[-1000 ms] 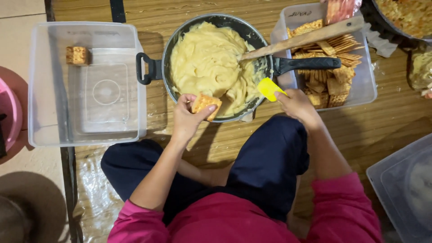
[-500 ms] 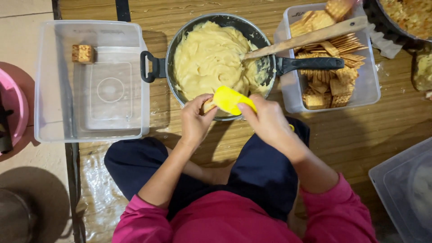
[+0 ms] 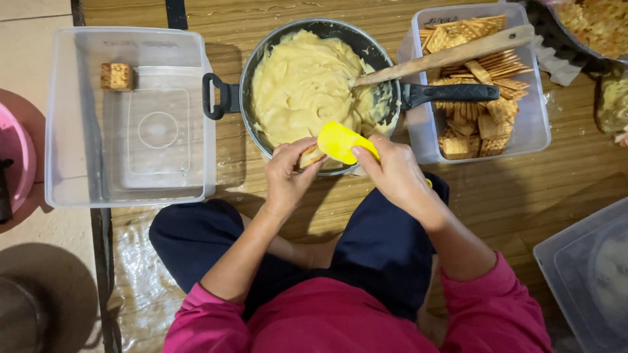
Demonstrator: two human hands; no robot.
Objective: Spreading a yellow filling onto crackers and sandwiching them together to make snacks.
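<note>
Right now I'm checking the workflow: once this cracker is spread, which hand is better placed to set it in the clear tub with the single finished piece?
Probably the left hand: it holds the cracker and is nearer the clear tub, while the right hand holds the yellow spatula.

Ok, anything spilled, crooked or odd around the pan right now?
Nothing serious. The wooden spoon lies propped across the pan, with its handle over the cracker tub. Pale smears and crumbs mark the floor near that tub. The left hand and right hand look steady.

One pan [image 3: 261, 59] of cream, one yellow spatula [image 3: 343, 142], three clear tubs [image 3: 65, 189], perhaps more.
</note>
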